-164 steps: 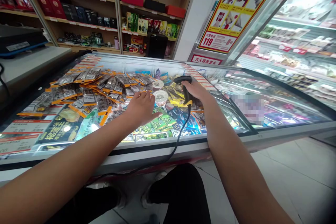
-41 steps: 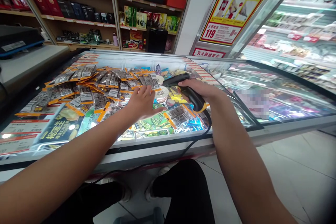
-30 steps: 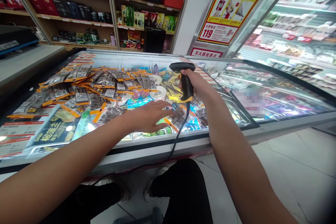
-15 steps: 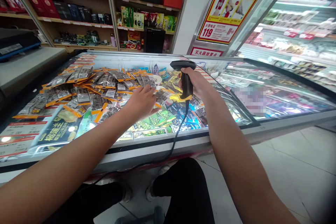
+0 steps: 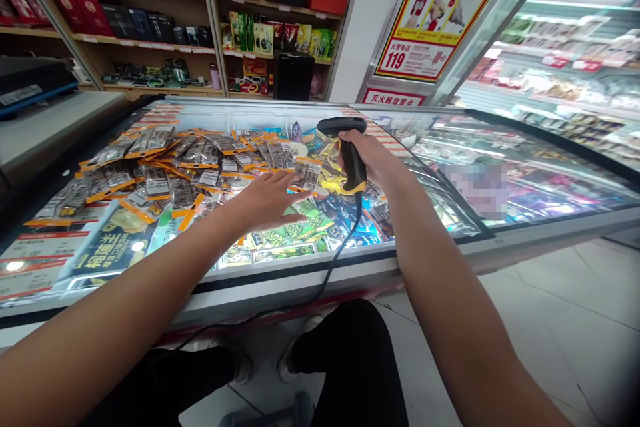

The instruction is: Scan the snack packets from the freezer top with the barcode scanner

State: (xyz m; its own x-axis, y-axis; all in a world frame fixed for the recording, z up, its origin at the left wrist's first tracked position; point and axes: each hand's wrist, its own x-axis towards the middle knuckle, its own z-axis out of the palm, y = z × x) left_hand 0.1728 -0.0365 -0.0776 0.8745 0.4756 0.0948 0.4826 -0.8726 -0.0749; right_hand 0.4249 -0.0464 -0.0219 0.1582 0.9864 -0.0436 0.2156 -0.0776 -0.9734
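Observation:
My right hand (image 5: 369, 155) is wrapped round the grip of a black and yellow barcode scanner (image 5: 354, 165), whose head hangs over the freezer's glass top. A cable (image 5: 336, 265) runs down from the grip and over the front edge. My left hand (image 5: 267, 199) is open, palm down and fingers stretched out, low over the glass. Just beyond its fingertips lies a clear packet (image 5: 309, 175) with orange edges and a barcode label; I cannot tell whether they touch. Left of that hand, a heap of similar packets (image 5: 157, 181) covers the glass.
Under the glass of the chest freezer (image 5: 280, 283) lie green and blue bags. Shelves (image 5: 130, 43) with boxes stand behind, beside a wall poster (image 5: 425, 20). A counter (image 5: 55, 123) with a dark device is at left. My legs are close to the freezer front, above a tiled floor (image 5: 550, 320).
My left hand has drawn back slightly left and towards me, its fingers straightening, and the packet beyond it now shows more fully. The scanner in my right hand has shifted a little left.

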